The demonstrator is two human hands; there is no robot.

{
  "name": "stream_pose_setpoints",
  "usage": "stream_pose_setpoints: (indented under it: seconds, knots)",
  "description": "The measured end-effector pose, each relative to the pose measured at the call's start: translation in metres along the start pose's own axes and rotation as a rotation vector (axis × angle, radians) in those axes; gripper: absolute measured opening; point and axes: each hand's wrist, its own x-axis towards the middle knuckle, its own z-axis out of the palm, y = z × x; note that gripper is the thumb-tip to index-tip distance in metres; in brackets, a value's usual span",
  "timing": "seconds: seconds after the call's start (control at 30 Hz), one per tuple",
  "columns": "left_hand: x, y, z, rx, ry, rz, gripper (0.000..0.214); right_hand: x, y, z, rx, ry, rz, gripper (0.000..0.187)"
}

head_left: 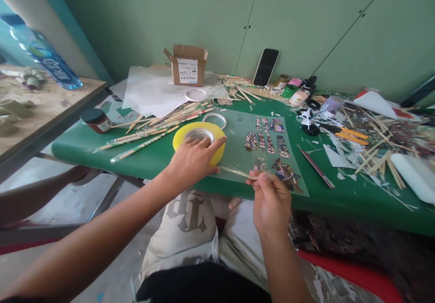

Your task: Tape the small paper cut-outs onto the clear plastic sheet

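My left hand rests on a big yellow roll of clear tape on the green table, fingers curled over its near side. My right hand pinches the free end of the tape strip, which runs from the roll to my fingers just above the table's front edge. Several patterned paper cut-outs lie on a clear sheet beyond my right hand.
Bundles of thin wooden sticks, two loose tape rings, an open cardboard box, a phone against the wall, a dark jar, white paper, a pencil and paper scraps at right. A water bottle stands on the left bench.
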Motion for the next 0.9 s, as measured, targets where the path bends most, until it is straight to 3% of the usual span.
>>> stream_pose_setpoints:
  seconds: [0.13, 0.2, 0.47, 0.6, 0.7, 0.77, 0.83, 0.9]
  knots:
    - [-0.007, -0.027, 0.003, -0.094, -0.041, 0.216, 0.072, 0.008, 0.009, -0.006, 0.016, -0.005, 0.032, 0.029]
    - [-0.008, -0.035, 0.002, -0.126, -0.031, 0.244, 0.067, 0.009, 0.007, -0.007, 0.033, 0.000, 0.031, 0.027]
    - [0.013, -0.027, 0.012, -0.069, -0.004, 0.051, 0.070, 0.004, -0.001, -0.020, -0.014, 0.033, -0.216, 0.028]
    - [0.023, -0.012, 0.011, -0.062, 0.068, 0.036, 0.076, 0.005, 0.001, -0.035, -0.201, 0.040, -0.259, 0.022]
    - [0.032, 0.009, 0.002, -0.123, 0.140, 0.231, 0.069, 0.011, -0.003, -0.043, -0.444, 0.020, -0.340, 0.026]
    - [0.043, 0.025, -0.004, -0.205, 0.096, 0.464, 0.042, 0.017, -0.010, -0.046, -0.531, -0.023, -0.399, 0.031]
    - [0.059, 0.038, -0.010, -0.295, 0.037, 0.652, 0.017, 0.024, -0.021, -0.049, -0.559, -0.140, -0.374, 0.031]
    - [0.079, 0.042, -0.014, -0.362, -0.003, 0.731, 0.016, 0.034, -0.034, -0.056, -0.591, -0.359, -0.254, 0.026]
